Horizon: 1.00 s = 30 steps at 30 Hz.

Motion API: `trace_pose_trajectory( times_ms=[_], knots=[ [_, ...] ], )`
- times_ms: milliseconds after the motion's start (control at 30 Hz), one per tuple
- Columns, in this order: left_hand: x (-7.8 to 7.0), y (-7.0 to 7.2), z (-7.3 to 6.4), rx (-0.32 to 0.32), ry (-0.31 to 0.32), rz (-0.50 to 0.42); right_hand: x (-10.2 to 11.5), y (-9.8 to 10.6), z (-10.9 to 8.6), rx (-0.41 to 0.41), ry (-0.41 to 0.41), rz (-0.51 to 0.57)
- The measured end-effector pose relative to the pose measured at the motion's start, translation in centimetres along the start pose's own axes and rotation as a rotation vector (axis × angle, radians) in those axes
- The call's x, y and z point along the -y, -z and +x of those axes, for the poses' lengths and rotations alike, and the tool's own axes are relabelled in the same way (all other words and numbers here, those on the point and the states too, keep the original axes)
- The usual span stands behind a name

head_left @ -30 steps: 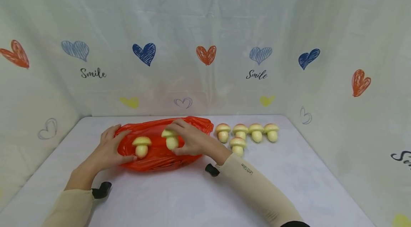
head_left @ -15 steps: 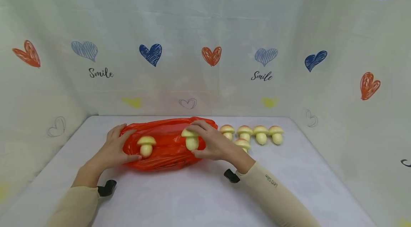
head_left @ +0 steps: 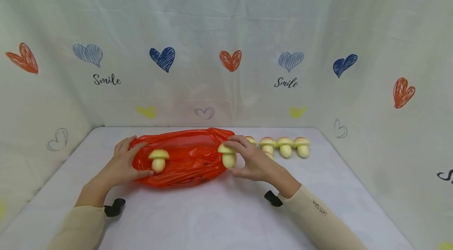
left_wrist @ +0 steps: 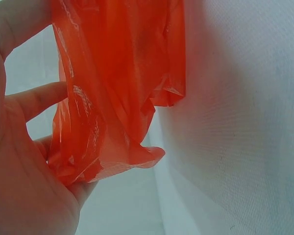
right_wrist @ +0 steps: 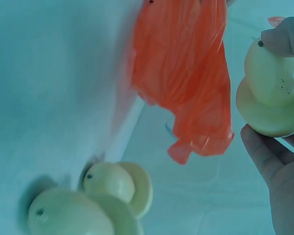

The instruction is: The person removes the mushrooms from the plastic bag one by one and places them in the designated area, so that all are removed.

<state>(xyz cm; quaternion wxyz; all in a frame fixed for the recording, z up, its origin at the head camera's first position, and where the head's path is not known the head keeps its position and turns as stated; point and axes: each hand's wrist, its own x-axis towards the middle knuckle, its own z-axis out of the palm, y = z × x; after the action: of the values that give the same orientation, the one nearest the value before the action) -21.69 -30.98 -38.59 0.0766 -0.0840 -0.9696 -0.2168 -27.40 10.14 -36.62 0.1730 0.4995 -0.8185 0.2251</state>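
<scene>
A red plastic bag (head_left: 187, 159) lies spread across the back of the table. My left hand (head_left: 122, 163) curls round its left end, thumb in front; in the left wrist view, the crumpled bag (left_wrist: 103, 88) hangs against the fingers. One toy mushroom (head_left: 158, 161), with a pale yellow cap and stem, shows against the bag near the left thumb tip. By the bag's right end, my right hand (head_left: 256, 163) pinches another toy mushroom (head_left: 229, 157) upright. The right wrist view shows the thumb on this mushroom's (right_wrist: 272, 78) stem base and fingers under its cap.
Several more toy mushrooms (head_left: 284, 147) stand to the right of the bag; my right hand partly hides some. Two mushrooms (right_wrist: 108, 183) show low in the right wrist view. White table (head_left: 198, 218) meets a heart-printed curtain (head_left: 198, 26) at the back and sides.
My right hand has moved right with its mushroom, from over the middle of the bag to the bag's right end. The left hand stays at the left end.
</scene>
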Motion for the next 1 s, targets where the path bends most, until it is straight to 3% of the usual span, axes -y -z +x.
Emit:
trace_pose_trajectory(
  times_ms=[300, 600, 1000],
  knots=[
    [-0.1, 0.1, 0.2, 0.007, 0.012, 0.004, -1.3, 1.5, -2.4, -0.054, 0.041, -0.024],
    [0.0, -0.1, 0.1, 0.015, 0.015, -0.003, -2.9, 3.2, -5.5, -0.081, -0.049, -0.022],
    [-0.1, -0.1, 0.1, 0.018, 0.024, 0.004, -5.3, 4.3, -8.3, -0.120, -0.095, -0.046]
  ],
)
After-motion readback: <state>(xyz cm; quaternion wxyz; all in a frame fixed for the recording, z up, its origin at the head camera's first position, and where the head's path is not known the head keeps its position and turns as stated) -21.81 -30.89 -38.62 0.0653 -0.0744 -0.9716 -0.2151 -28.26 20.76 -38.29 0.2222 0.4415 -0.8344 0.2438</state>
